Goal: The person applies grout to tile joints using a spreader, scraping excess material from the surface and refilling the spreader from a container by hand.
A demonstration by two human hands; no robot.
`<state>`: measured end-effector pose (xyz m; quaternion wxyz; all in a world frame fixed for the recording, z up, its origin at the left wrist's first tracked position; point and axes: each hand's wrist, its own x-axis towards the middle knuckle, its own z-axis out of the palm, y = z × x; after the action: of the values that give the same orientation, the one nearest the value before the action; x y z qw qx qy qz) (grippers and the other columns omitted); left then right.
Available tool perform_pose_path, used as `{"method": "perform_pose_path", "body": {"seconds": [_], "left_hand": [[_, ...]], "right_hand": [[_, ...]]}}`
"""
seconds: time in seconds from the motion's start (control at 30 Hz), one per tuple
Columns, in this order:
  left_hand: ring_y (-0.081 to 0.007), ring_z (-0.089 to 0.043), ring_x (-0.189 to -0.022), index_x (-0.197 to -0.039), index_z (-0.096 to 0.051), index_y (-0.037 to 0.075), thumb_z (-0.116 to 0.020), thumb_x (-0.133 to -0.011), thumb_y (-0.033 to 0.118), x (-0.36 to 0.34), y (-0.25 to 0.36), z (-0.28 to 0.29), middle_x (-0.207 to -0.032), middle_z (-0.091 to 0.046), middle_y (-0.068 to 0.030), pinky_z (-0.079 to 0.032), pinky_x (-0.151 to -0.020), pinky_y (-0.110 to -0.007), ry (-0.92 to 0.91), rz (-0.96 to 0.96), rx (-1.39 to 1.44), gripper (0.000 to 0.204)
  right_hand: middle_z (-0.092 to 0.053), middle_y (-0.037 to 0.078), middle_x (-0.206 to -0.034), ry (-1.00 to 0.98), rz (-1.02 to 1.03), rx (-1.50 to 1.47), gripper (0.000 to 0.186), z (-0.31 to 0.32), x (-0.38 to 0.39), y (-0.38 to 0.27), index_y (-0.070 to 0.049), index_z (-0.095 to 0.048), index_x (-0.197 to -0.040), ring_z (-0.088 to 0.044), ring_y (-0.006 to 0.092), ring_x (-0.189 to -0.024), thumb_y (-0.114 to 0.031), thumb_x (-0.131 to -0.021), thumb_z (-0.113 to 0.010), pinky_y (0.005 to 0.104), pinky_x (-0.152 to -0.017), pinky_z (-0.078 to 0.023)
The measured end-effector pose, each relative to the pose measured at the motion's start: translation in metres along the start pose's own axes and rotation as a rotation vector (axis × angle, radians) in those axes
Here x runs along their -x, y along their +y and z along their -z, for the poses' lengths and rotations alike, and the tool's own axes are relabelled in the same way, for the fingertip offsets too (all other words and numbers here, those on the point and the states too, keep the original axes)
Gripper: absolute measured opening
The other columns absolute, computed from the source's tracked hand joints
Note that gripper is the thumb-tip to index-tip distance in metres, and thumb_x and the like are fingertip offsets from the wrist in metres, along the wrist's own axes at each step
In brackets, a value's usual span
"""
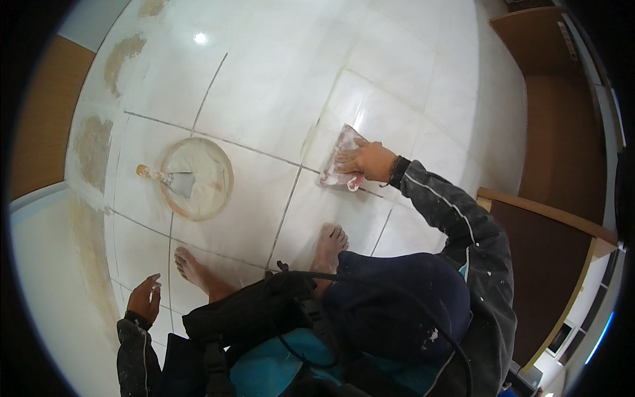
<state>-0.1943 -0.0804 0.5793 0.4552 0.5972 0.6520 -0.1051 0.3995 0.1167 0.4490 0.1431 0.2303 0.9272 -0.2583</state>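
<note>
Black bag (248, 308) below; right hand (365, 161) palm-down on apparent cloth (331, 176).

Person's dark grey sleeves (481, 291) with pale piping (455, 213), white specks (489, 272); black wristband (398, 171); teal top (271, 365); navy trousers (397, 291).

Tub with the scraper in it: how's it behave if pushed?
The tub is probably heavy for its size: pale filling spreads across its inside, though depth is unclear. It may slide fairly easily, standing on smooth-looking tiles. The scraper could shift, its handle overhanging the rim.
</note>
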Motion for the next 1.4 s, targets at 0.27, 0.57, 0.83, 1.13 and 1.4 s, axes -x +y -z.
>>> {"method": "perform_pose_path", "body": {"seconds": [0.27, 0.57, 0.83, 1.13, 1.4], "left_hand": [[-0.0345, -0.063, -0.093, -0.118, -0.054, 0.001, -0.051, -0.088, 0.011, 0.116, -0.021, 0.017, -0.099, -0.065, -0.0205, -0.05, -0.082, -0.04, -0.012, 0.018, -0.055, 0.032], [-0.0348, -0.062, -0.094, -0.119, -0.053, 0.001, -0.052, -0.088, 0.012, 0.102, -0.006, 0.013, -0.102, -0.064, -0.0193, -0.048, -0.084, -0.04, 0.007, -0.093, -0.114, 0.033], [-0.0353, -0.054, -0.107, -0.122, -0.052, 0.004, -0.056, -0.085, 0.013, -0.004, 0.014, 0.04, -0.113, -0.058, -0.0192, -0.042, -0.094, -0.041, 0.037, -0.283, -0.454, 0.038], [-0.0377, -0.026, -0.135, -0.14, -0.031, 0.004, -0.067, -0.069, 0.004, -0.12, 0.085, 0.061, -0.145, -0.028, -0.0183, -0.027, -0.109, -0.044, 0.186, -0.276, -0.839, 0.079], [-0.0343, -0.041, -0.124, -0.125, -0.047, 0.002, -0.064, -0.075, 0.006, -0.146, 0.074, 0.028, -0.122, -0.048, -0.0161, -0.035, -0.102, -0.045, 0.327, -0.352, -1.077, 0.053]], "right_hand": [[-0.064, 0.004, -0.083, 0.211, -0.783, -1.12, 0.026, 0.084, 0.027, -0.118, 0.006, -0.059, -0.096, -0.058, 0.0113, -0.07, -0.016, -0.082, -0.062, 0.0257, -0.062, -0.048], [-0.059, 0.004, -0.069, 0.575, -0.744, -0.904, 0.024, 0.077, 0.043, -0.089, 0.005, -0.059, -0.089, -0.054, 0.0103, -0.061, -0.015, -0.077, -0.064, 0.0277, -0.055, -0.045], [-0.069, 0.014, -0.091, 0.36, -0.859, -0.051, 0.043, 0.065, -0.009, -0.029, -0.02, -0.065, -0.111, -0.065, 0.0324, -0.082, -0.01, -0.072, -0.05, 0.0415, -0.07, -0.052], [-0.068, 0.008, -0.083, 0.25, -0.692, -0.022, 0.04, 0.023, -0.028, -0.086, -0.025, -0.064, -0.111, -0.066, 0.0287, -0.075, -0.013, -0.073, -0.058, 0.0415, -0.063, -0.051], [-0.066, 0.004, -0.105, 0.207, -0.358, -0.085, 0.049, 0.002, 0.033, -0.105, -0.025, -0.06, -0.119, -0.063, 0.0233, -0.094, -0.006, -0.074, -0.056, 0.0376, -0.074, -0.05]]}}
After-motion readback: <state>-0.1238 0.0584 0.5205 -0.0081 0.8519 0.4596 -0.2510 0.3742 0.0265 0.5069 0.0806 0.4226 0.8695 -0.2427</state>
